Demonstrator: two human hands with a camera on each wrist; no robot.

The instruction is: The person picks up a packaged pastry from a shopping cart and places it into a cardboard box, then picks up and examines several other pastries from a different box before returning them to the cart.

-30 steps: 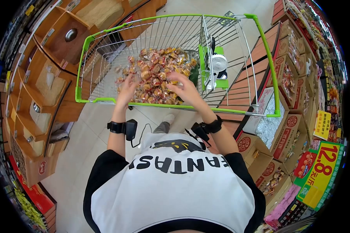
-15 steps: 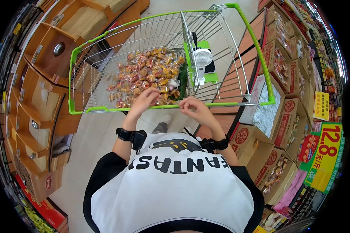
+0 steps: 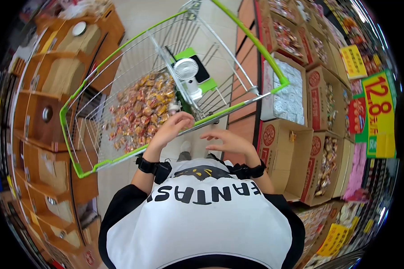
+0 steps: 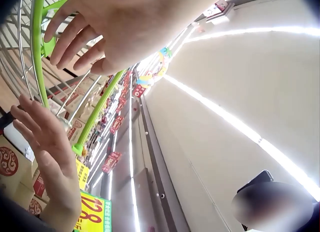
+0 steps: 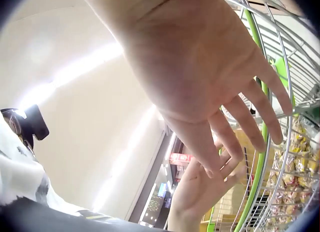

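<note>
A shopping cart with a green rim (image 3: pixel 284 82) carries a heap of small wrapped snacks (image 3: pixel 143 112) in its wire basket. Just at the near rim, my left hand (image 3: pixel 173 130) is held with loosely bent fingers, overlapping the rim in the head view. My right hand (image 3: pixel 229 141) hovers on the person's side of that rim, fingers spread and nothing in its grasp. Both palms show bare: the left hand (image 4: pixel 110 26) in the left wrist view, the right hand (image 5: pixel 200 76) in the right wrist view.
A white handheld fan (image 3: pixel 186 69) and a dark phone (image 3: pixel 202 67) lie by the cart's green seat flap (image 3: pixel 206 85). Wooden bins (image 3: pixel 49 170) line the left side. Cardboard boxes of packaged goods (image 3: pixel 318 101) and an open box (image 3: pixel 285 166) stand at right.
Both hands have drawn back from over the wrapped snacks to the near rim. The view has swung rightward, so the cart now sits farther left and slanted.
</note>
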